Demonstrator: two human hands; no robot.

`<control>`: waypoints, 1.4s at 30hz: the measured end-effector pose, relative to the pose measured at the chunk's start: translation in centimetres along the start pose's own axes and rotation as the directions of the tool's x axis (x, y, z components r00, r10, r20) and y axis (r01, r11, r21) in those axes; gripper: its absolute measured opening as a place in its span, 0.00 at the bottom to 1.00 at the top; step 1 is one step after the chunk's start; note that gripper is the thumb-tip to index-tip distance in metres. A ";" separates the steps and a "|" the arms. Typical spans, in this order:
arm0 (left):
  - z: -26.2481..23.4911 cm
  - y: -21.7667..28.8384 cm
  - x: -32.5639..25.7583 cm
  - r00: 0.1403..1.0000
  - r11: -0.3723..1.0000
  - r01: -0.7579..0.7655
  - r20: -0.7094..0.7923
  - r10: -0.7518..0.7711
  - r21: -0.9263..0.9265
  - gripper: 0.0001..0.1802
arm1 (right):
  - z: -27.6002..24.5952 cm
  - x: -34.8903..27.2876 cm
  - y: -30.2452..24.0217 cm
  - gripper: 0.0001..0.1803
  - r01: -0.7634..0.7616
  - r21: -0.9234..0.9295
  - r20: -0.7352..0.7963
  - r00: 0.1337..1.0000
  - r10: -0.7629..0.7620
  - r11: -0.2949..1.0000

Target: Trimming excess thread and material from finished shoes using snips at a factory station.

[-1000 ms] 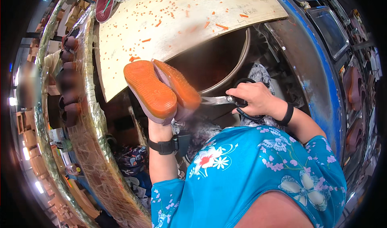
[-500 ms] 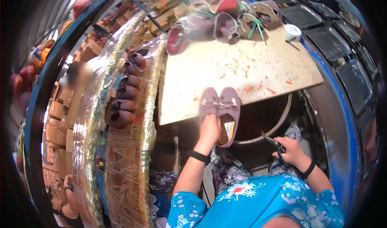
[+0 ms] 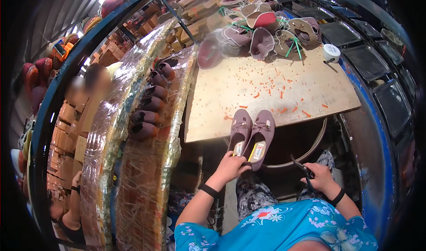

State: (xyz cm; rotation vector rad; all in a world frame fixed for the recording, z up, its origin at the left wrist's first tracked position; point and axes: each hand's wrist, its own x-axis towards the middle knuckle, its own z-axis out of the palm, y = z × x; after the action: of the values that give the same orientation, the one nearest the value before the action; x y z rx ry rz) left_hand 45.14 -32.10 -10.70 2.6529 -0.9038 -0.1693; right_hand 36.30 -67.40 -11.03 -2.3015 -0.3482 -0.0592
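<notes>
Pair of shoes (image 3: 265, 125): dusty mauve, low-cut, a bow across each front. Side by side, openings up, toes pointing away from the person, heels in the left hand (image 3: 231, 165). Pale insoles (image 3: 258, 152) with printing and yellow along one edge. Scissors (image 3: 302, 167): dark handles in the right hand (image 3: 320, 176), blades angled up-left, well apart from the shoes.
</notes>
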 end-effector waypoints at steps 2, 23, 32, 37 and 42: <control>-1.5 0.8 0.9 1.000 0.998 -0.024 -0.002 0.024 0.063 0.14 | 0.7 0.1 0.6 0.27 0.138 -0.028 -0.014 0.990 -0.138 0.990; -41.5 -15.3 14.2 0.625 0.527 0.703 -0.768 -0.138 0.477 0.20 | -0.8 5.4 2.0 0.29 -0.276 0.098 -0.099 0.953 0.286 0.956; -35.7 -26.0 24.8 0.693 0.574 0.575 -0.720 0.037 0.583 0.31 | 0.0 8.8 0.1 0.30 -0.423 0.208 0.085 0.906 0.415 0.882; -22.4 -17.0 26.9 0.963 0.980 -0.188 -0.187 0.195 0.059 0.25 | -1.2 9.2 0.4 0.37 -0.745 0.431 0.404 0.664 0.629 0.510; -7.9 4.1 22.3 0.807 0.970 -0.085 0.556 0.201 -0.226 0.27 | -5.1 2.5 4.2 0.37 -0.790 0.447 0.371 0.590 0.718 0.418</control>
State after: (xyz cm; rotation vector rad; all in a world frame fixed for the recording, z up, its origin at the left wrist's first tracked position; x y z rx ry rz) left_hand 62.16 -46.65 -2.01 2.3588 -1.1891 -1.0174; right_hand 40.12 -73.30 -10.12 -1.6362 0.6038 0.5879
